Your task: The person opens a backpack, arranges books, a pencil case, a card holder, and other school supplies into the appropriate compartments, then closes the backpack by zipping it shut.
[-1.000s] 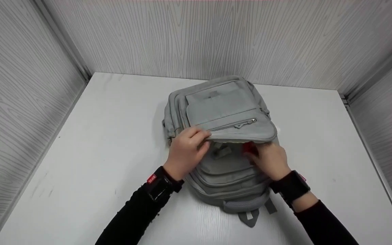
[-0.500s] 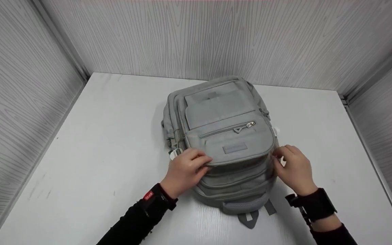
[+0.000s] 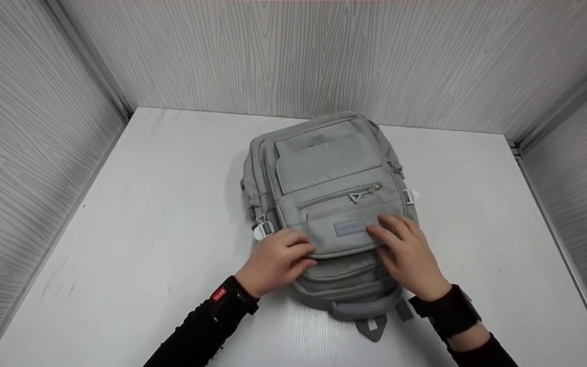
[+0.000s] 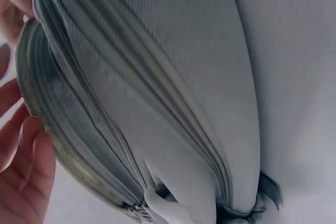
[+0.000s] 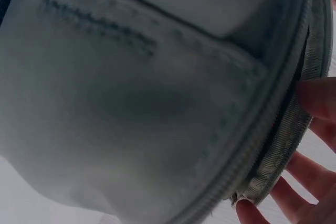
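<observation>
A grey backpack [image 3: 331,173] lies on the white table, its front pocket flap [image 3: 344,224] bearing a small label patch. My left hand [image 3: 275,260] pinches the flap's lower left edge between thumb and fingers. On the flap's lower right part, beside the patch, rest the spread, relaxed fingers of my right hand [image 3: 408,255]; its thumb is at the edge. The left wrist view shows the pocket's zippered rim [image 4: 68,156] standing away from the bag, with left fingers [image 4: 37,166] against it. In the right wrist view, the right fingers [image 5: 304,182] touch the rim. The pocket's inside is mostly hidden.
White ring-shaped zipper pulls [image 3: 260,231] hang at the flap's left and right sides. The backpack's handle [image 3: 367,307] and strap ends point toward me. Grey wood-grain panels [image 3: 314,56] enclose the table [image 3: 145,204] at the back and sides.
The lifted flap has come down toward me with my left hand. My right hand has left the pocket, where it held something red, passed the bag's right side, and come onto the flap.
</observation>
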`<state>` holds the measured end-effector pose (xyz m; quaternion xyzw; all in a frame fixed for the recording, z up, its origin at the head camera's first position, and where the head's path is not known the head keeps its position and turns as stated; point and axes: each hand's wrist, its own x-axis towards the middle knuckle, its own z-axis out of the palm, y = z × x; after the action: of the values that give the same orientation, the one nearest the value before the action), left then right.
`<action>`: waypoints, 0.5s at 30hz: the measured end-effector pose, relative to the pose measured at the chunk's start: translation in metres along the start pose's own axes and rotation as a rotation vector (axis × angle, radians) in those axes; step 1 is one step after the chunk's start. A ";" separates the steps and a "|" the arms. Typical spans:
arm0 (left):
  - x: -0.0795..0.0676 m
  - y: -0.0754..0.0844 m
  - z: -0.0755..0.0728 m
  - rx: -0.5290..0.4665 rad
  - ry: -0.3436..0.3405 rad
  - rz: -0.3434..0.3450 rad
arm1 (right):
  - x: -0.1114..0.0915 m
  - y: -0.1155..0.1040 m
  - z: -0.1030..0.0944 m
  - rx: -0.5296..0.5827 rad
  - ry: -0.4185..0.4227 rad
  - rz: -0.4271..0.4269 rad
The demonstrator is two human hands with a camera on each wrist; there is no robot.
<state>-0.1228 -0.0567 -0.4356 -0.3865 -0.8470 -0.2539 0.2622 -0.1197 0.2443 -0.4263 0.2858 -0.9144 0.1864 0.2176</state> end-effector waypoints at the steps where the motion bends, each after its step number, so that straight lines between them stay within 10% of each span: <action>1: 0.001 -0.004 -0.002 0.010 0.021 -0.030 | 0.000 0.000 0.001 -0.002 -0.005 0.006; 5: 0.006 -0.027 -0.010 0.095 0.041 -0.321 | -0.001 0.000 0.003 0.008 0.000 0.020; 9: 0.010 -0.050 -0.014 0.131 -0.125 -0.621 | -0.001 0.000 0.004 0.017 0.010 0.013; 15: 0.010 -0.062 -0.006 0.098 -0.205 -0.660 | -0.003 0.000 0.005 0.032 0.016 0.028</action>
<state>-0.1756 -0.0904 -0.4386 -0.1025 -0.9594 -0.2438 0.0977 -0.1193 0.2429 -0.4319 0.2751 -0.9135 0.2065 0.2174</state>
